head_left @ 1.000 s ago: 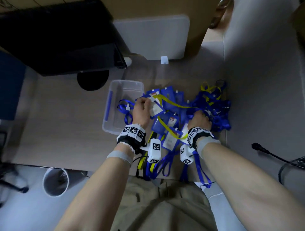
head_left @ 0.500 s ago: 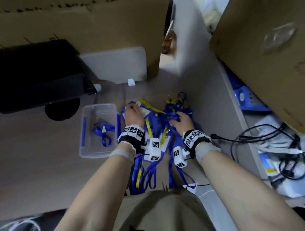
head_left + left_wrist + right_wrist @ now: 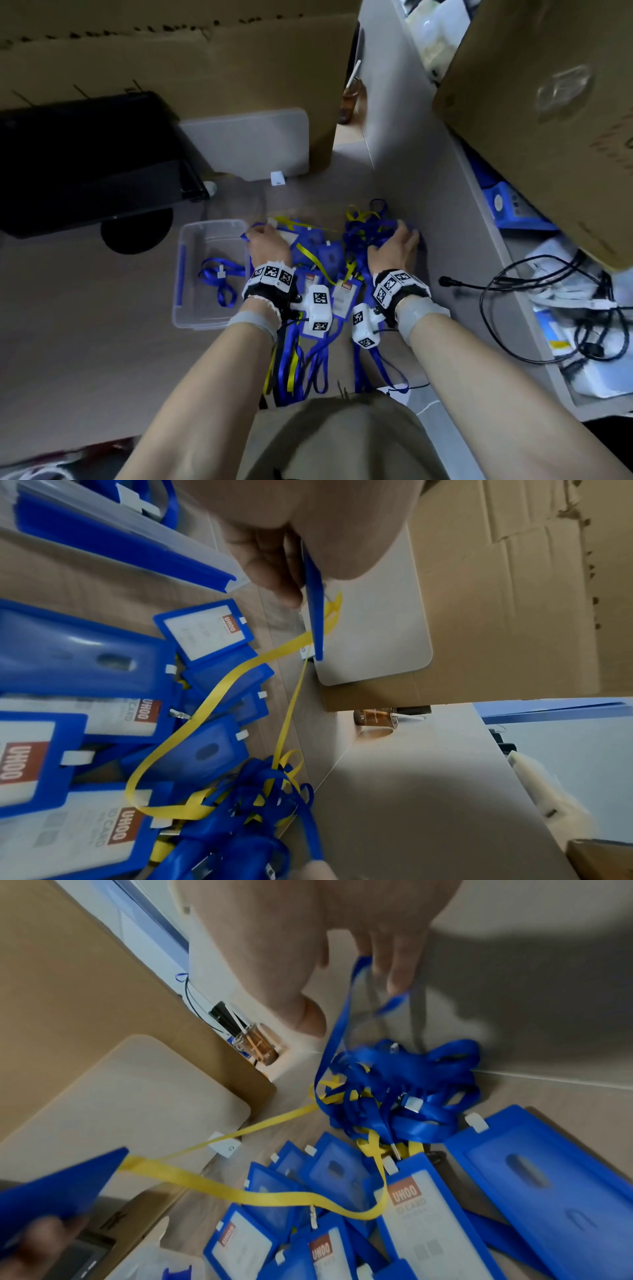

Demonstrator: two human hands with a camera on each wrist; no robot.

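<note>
Wrist views alone show left hand (image 3: 291, 534) grip pinching a badge holder (image 3: 313, 601), right hand (image 3: 342, 920) hooking a blue lanyard (image 3: 343, 1012).

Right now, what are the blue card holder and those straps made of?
Blue badge holder in the left hand: looks like stiff plastic, smooth and matte; its edge is straight. Yellow lanyard and the blue lanyard in the right hand: probably woven ribbon with slight sheen; flat, limp, folding.

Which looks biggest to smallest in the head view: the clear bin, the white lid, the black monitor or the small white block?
1. black monitor
2. white lid and clear bin, about alike
3. small white block
</note>
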